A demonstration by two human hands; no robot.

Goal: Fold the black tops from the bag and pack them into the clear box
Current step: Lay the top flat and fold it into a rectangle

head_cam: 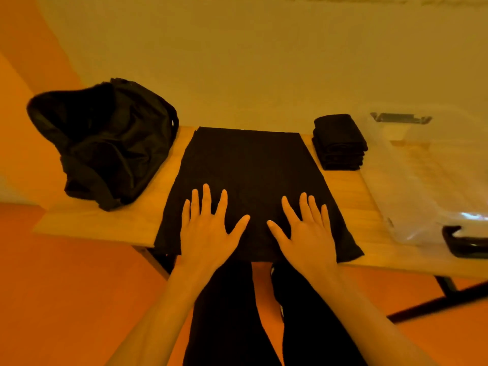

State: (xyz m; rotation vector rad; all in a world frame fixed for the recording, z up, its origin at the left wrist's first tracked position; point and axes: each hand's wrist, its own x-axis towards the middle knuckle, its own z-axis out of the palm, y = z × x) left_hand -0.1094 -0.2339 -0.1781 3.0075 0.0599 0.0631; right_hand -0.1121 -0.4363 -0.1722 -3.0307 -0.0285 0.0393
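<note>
A matt black cloth top is spread on a smooth pale wooden table, flanked by a crumpled black fabric bag and a glossy clear plastic box.

A flat-spread black fabric top is lying across the middle of the light wooden table, its near edge reaching the table's front. A slumped black fabric bag is sitting to its left. A stack of folded black tops is sitting beside its far right corner, with the clear plastic box standing further right. The left hand and right hand are resting flat, side by side, on the top's near part.
</note>
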